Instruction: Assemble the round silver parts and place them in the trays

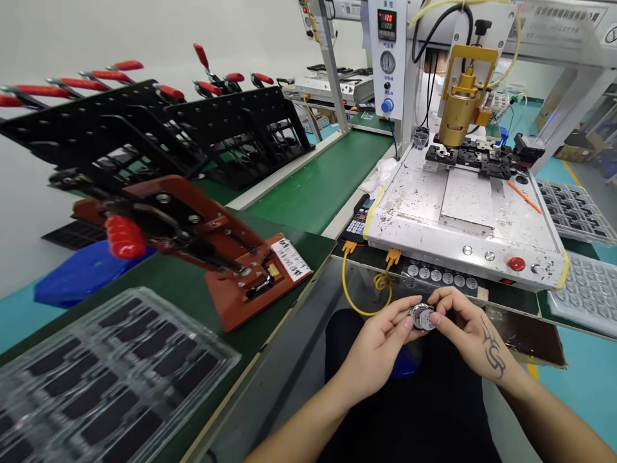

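Fr. where I stood, the L bench (321, 247) had a dk-green top; a red-brown clamp fixture (231, 299) sat toward its far end, w/ a clear plastic tray (193, 334) of dk pcs at the near end. The R bench (542, 302) carried a white machine base (419, 206), a keypad (358, 222) just beside its L side, a strip of round pcs (443, 278) in front & clear trays (585, 292) off R. On the base's flecked top lay a blk fixture (482, 157) & an orange stick (524, 197), set at an angle.

A factory assembly workshop: green conveyor (318, 186), dispensing machine (456, 119), toggle-clamp press fixture (216, 251).
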